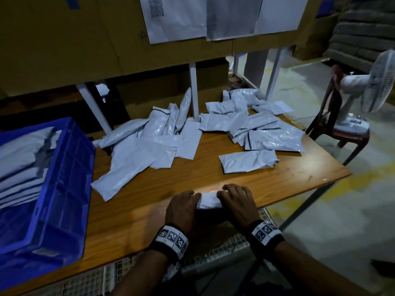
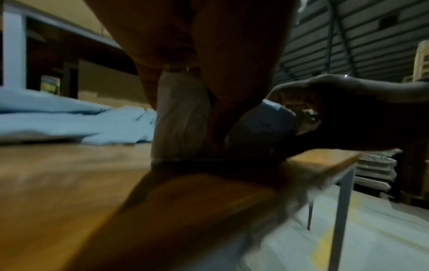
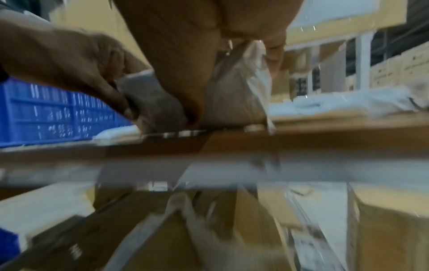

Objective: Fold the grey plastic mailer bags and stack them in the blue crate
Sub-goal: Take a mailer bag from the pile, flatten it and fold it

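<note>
A grey mailer bag point(image 1: 209, 201) lies folded small at the near edge of the wooden table point(image 1: 235, 178). My left hand point(image 1: 184, 207) grips its left end and my right hand point(image 1: 235, 201) grips its right end, fingers curled over the top. In the left wrist view the bag point(image 2: 183, 117) stands between my fingers and thumb, with my right hand point(image 2: 343, 113) holding the other end. The right wrist view shows the bag point(image 3: 234, 95) and my left hand point(image 3: 76, 64). The blue crate point(image 1: 64, 184) at the left holds a stack of folded bags point(image 1: 23, 165).
Several loose grey mailer bags point(image 1: 149, 146) lie in a heap across the middle and back of the table, one folded bag point(image 1: 248, 161) nearer me. A white fan point(image 1: 369, 86) stands on a chair to the right. Cardboard boxes and white shelf posts point(image 1: 194, 92) stand behind.
</note>
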A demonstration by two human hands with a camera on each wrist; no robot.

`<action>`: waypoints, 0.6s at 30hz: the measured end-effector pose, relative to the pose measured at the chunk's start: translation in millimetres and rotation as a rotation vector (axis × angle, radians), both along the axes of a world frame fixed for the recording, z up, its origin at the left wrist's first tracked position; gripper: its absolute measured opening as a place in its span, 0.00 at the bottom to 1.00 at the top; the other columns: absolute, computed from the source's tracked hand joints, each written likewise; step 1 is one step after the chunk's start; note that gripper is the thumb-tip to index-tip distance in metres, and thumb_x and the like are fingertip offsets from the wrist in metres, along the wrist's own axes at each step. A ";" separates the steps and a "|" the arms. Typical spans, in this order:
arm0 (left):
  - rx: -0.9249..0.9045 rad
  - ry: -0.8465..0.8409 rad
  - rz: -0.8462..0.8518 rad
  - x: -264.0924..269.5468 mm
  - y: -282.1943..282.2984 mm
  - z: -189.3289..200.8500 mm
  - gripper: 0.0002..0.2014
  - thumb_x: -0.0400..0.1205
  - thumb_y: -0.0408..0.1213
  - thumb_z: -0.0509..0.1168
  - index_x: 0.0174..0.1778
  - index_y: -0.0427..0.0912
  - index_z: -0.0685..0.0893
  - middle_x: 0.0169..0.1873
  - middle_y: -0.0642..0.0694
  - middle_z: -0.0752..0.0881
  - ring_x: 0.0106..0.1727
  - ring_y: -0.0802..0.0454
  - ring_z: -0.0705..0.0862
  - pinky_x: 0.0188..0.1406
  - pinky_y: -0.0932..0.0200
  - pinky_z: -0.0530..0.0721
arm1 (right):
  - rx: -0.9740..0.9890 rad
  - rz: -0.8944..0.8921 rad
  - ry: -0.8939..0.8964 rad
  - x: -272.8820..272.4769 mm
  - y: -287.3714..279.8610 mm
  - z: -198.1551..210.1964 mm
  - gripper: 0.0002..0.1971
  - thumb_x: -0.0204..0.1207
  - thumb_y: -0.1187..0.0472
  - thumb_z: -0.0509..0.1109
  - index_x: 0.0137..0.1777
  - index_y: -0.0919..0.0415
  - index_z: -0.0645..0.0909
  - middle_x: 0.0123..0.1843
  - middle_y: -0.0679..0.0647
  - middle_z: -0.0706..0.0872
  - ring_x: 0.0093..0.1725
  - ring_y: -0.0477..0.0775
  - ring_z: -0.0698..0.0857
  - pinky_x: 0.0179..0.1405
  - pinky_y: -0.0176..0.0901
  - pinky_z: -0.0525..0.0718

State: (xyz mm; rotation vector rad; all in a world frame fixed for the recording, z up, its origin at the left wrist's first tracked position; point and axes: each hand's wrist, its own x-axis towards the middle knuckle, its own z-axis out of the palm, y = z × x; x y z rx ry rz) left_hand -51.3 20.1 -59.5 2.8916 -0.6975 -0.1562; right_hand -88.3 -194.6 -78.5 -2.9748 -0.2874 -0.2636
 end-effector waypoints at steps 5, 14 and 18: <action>0.227 0.118 -0.034 -29.5 -1.8 -18.3 0.43 0.88 0.47 0.59 0.90 0.43 0.38 0.90 0.41 0.39 0.91 0.44 0.39 0.89 0.40 0.43 | 0.000 0.021 0.162 -31.2 -5.9 -27.8 0.37 0.74 0.47 0.75 0.82 0.52 0.68 0.86 0.66 0.69 0.85 0.67 0.69 0.80 0.75 0.59; 0.046 -0.007 0.011 -28.3 -28.0 -23.6 0.39 0.87 0.58 0.32 0.90 0.39 0.58 0.90 0.39 0.54 0.91 0.44 0.49 0.89 0.36 0.44 | -0.032 -0.030 0.005 -21.0 6.2 -11.6 0.31 0.91 0.43 0.45 0.86 0.60 0.68 0.90 0.64 0.61 0.91 0.62 0.53 0.86 0.75 0.44; 0.120 0.077 0.023 -16.6 -38.6 -23.6 0.42 0.81 0.57 0.23 0.91 0.40 0.48 0.91 0.41 0.47 0.91 0.45 0.42 0.88 0.36 0.39 | 0.009 -0.151 0.055 -10.0 13.1 -20.8 0.30 0.88 0.46 0.50 0.77 0.64 0.79 0.82 0.67 0.75 0.87 0.69 0.65 0.85 0.76 0.51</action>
